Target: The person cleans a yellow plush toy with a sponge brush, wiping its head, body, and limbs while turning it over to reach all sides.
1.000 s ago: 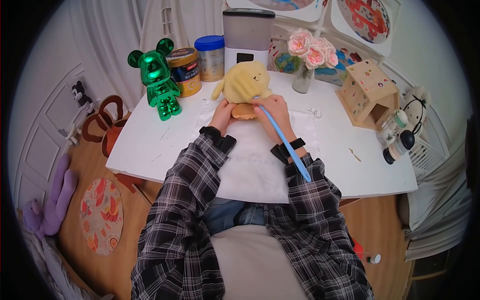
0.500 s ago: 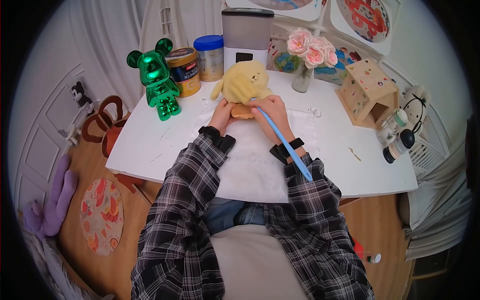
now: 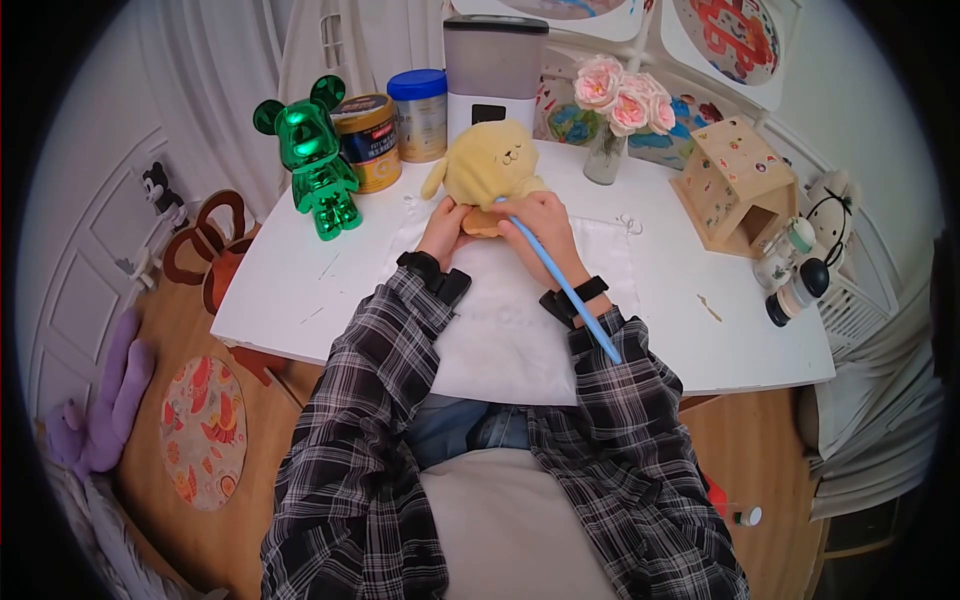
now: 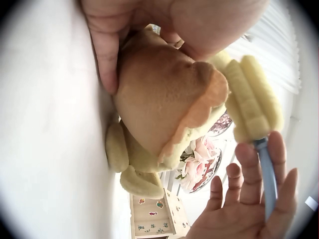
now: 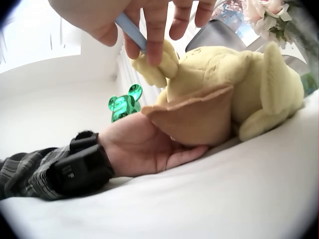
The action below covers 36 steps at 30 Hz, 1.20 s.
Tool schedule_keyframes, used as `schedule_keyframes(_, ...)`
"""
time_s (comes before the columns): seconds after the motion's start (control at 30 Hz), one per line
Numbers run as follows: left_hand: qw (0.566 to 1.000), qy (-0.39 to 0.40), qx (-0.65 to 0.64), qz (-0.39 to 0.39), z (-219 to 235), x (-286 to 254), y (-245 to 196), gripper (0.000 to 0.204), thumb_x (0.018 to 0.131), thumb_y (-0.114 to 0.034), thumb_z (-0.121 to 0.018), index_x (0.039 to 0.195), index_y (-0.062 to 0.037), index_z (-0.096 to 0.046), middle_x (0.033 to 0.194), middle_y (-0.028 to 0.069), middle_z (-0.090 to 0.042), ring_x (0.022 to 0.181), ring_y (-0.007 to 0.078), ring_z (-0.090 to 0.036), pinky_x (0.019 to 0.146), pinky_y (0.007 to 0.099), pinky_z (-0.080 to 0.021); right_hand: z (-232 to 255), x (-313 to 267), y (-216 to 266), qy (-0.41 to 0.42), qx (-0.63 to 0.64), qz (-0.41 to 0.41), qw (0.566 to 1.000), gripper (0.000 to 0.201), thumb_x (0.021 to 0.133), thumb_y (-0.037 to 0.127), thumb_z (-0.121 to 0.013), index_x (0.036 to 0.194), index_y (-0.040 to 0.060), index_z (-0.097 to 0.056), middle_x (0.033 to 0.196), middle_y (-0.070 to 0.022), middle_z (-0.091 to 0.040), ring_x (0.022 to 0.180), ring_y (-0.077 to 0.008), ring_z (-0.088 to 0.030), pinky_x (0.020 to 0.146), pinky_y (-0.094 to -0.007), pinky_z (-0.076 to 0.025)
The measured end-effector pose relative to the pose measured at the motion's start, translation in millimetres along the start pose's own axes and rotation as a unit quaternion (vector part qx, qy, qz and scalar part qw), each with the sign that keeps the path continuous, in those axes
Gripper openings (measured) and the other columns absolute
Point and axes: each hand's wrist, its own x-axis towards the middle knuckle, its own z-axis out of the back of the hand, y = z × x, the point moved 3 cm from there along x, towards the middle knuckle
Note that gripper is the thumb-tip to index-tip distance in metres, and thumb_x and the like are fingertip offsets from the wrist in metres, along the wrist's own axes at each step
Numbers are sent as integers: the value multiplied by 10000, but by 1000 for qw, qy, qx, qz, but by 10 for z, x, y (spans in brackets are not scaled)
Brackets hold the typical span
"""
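Note:
The yellow plush dog (image 3: 490, 165) leans back on a white cloth bag (image 3: 510, 340), its brown lower part (image 3: 482, 223) toward the person. The left hand (image 3: 443, 235) grips that brown part from the side; in the left wrist view its fingers lie around the brown fabric (image 4: 159, 89). Between its fingers and thumb, the right hand (image 3: 545, 235) holds a blue handle (image 3: 575, 295), which slants down over the wrist. The left wrist view shows a ribbed yellow head (image 4: 251, 99) on this handle, close to the plush; whether they touch cannot be told.
Behind the plush stand a dispenser (image 3: 497, 70) and two cans, with a green bear figure (image 3: 318, 165) at left. A rose vase (image 3: 605, 155), a wooden house (image 3: 735, 185) and bottles (image 3: 800, 290) are at right on the white table (image 3: 290, 290).
The right hand and blue handle have shifted slightly left. The ribbed yellow head, earlier seen in front of the plush in the head view, no longer stands out there. The left hand keeps its grip.

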Motion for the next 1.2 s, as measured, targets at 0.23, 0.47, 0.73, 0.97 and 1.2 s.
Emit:
schedule_keyframes(0.23,1000,-18,4,5,-48,-77,-54,298,967,-158,-423,1248,-66,-456,1206,85,-559,1089,178,-579,872,324,-529,201,-27,-75,-87,-33,-59,994,76,792,89,-619,801,72,-693,736,-45,-639,823,-218,-549,804,-355,-388)
schedule_keyframes(0.47,1000,-3,-2,3,-39,-55,-45,306,969,-161,-421,1256,-60,-453,1207,90,-559,1091,180,-581,873,327,-530,40,4,-12,7,42,-9,999,117,814,119,-611,882,59,-686,834,-64,-655,867,-262,-544,854,-356,-411)
schedule_keyframes(0.73,1000,-17,2,6,-40,-58,-39,299,970,-160,-420,1251,-65,-454,1198,92,-565,1070,180,-594,871,326,-533,151,-60,-98,-71,-22,-66,995,89,785,103,-625,769,55,-698,733,-53,-642,777,-232,-551,801,-353,-387)
schedule_keyframes(0.97,1000,-3,6,4,-1,-5,-4,303,970,-155,-410,1256,-64,-443,1204,90,-562,1066,178,-594,856,322,-536,34,-7,9,9,49,-29,998,105,797,104,-631,870,54,-687,799,-53,-652,833,-240,-553,792,-346,-429)
schedule_keyframes(1.2,1000,-9,3,1,-21,-18,-15,298,970,-154,-410,1249,-64,-461,1198,90,-567,1064,183,-595,857,324,-535,143,-12,-44,-81,-29,-53,995,86,794,113,-637,765,48,-684,745,-69,-648,785,-235,-554,786,-352,-399)
